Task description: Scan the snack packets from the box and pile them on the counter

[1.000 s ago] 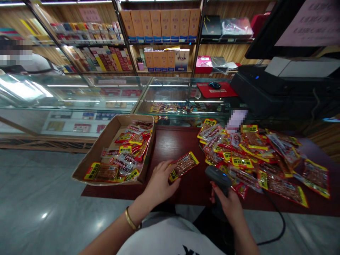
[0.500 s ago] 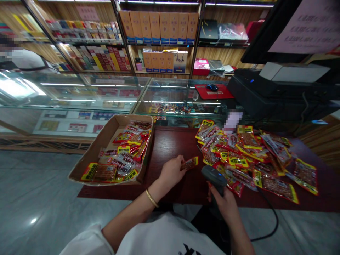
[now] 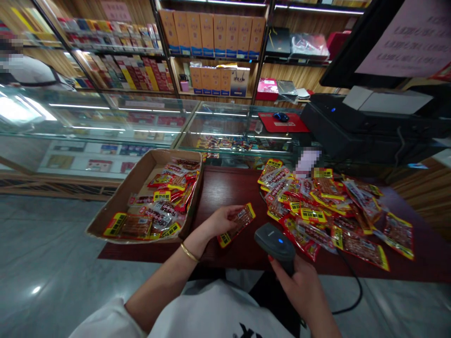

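Observation:
Between the carton and the snack pile, my left hand (image 3: 222, 221) is closed on a snack packet (image 3: 242, 220) with yellow ends and a brown middle. The packet slants, its broad face turned up. My right hand (image 3: 299, 277) is wrapped round the handle of a dark barcode scanner (image 3: 275, 241), whose head points towards the packet. A small blue light shows on top of the scanner. To the left stands a shallow cardboard box (image 3: 141, 162) with several similar packets in it. On the right, a heap of snack packets (image 3: 313, 216) lies on the dark red table (image 3: 225, 180).
The scanner's black cable (image 3: 357, 286) loops at the right. Behind the table is a glass display counter (image 3: 211, 117) with a mouse (image 3: 281, 117) on a red mat (image 3: 299, 125). A monitor (image 3: 331, 70) stands at the right. A person (image 3: 33, 72) is behind the counter at far left.
My left hand has drawn the packet left and turned it so more of its face shows. My right hand has raised the scanner and swung its head left towards the packet.

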Available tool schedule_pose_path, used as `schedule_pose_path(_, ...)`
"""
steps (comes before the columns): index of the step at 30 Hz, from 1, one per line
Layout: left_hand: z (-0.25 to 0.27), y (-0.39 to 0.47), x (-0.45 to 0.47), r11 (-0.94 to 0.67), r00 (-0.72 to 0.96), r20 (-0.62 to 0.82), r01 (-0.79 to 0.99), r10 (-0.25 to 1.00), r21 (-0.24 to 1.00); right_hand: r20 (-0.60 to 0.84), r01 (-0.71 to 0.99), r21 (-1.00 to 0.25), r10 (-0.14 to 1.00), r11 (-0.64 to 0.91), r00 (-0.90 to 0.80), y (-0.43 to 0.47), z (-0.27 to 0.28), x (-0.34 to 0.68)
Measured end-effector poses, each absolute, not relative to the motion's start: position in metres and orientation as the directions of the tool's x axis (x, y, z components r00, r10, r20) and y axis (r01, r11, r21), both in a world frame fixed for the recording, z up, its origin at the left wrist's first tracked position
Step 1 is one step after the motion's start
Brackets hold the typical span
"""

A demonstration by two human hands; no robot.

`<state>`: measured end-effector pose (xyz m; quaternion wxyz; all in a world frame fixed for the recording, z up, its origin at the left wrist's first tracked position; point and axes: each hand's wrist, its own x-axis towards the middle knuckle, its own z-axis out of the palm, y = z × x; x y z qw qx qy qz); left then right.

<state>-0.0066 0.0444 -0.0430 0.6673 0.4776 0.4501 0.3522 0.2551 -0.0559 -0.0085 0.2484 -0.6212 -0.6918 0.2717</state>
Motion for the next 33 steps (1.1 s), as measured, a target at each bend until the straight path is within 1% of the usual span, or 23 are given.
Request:
schedule_pose_path(3, -0.048, 0.042, -0.006, 0.335, 0.357, -0.288, -0.078, 0.889, 0.939, -0.001, 0.738, -0.670, 0.994, 0.078, -0.106, -0.058, -0.008, 0.259)
schedule_pose_path(6, -0.048, 0.041, -0.005, 0.335, 0.362, -0.281, -0.096, 0.889, 0.937, -0.006, 0.744, -0.664, 0.995, 0.073, -0.103, -0.061, -0.009, 0.262)
schedule_pose_path(12, -0.047, 0.042, -0.006, 0.373, 0.360, -0.310, -0.121, 0.880, 0.920, -0.033, 0.733, -0.677, 0.993, 0.058, -0.110, -0.069, -0.007, 0.270)
schedule_pose_path(17, -0.047, 0.041, -0.006, 0.365, 0.346, -0.310, -0.106, 0.886, 0.925, -0.009, 0.707, -0.706, 0.999, 0.030, -0.052, -0.070, -0.002, 0.275)
schedule_pose_path(19, -0.045, 0.042, -0.004, 0.379, 0.316, -0.325, -0.128, 0.891, 0.916, -0.036, 0.652, -0.758, 0.999, -0.016, -0.017, -0.066, -0.006, 0.273)
schedule_pose_path(20, -0.043, 0.044, -0.003, 0.386, 0.286, -0.334, -0.151, 0.898, 0.910, -0.062, 0.596, -0.801, 0.998, -0.053, 0.006, -0.063, -0.011, 0.271)
schedule_pose_path(23, -0.035, 0.055, 0.008, 0.385, 0.159, -0.352, -0.286, 0.922, 0.878, -0.158, 0.344, -0.924, 0.986, -0.168, 0.055, -0.052, -0.034, 0.266)
schedule_pose_path(25, -0.025, 0.069, 0.021, 0.351, 0.113, -0.334, -0.391, 0.936, 0.851, -0.187, 0.245, -0.949, 0.981, -0.196, 0.059, -0.046, -0.050, 0.262)
schedule_pose_path(27, -0.012, 0.086, 0.041, 0.300, 0.132, -0.270, -0.465, 0.954, 0.833, -0.198, 0.188, -0.961, 0.979, -0.204, 0.051, -0.040, -0.064, 0.259)
schedule_pose_path(30, 0.009, 0.118, 0.085, 0.261, 0.209, -0.175, -0.517, 0.962, 0.815, -0.203, 0.120, -0.971, 0.978, -0.206, 0.037, -0.036, -0.073, 0.260)
schedule_pose_path(33, 0.027, 0.150, 0.137, 0.316, 0.298, -0.174, -0.544, 0.939, 0.777, -0.206, 0.085, -0.974, 0.978, -0.208, 0.026, -0.035, -0.073, 0.263)
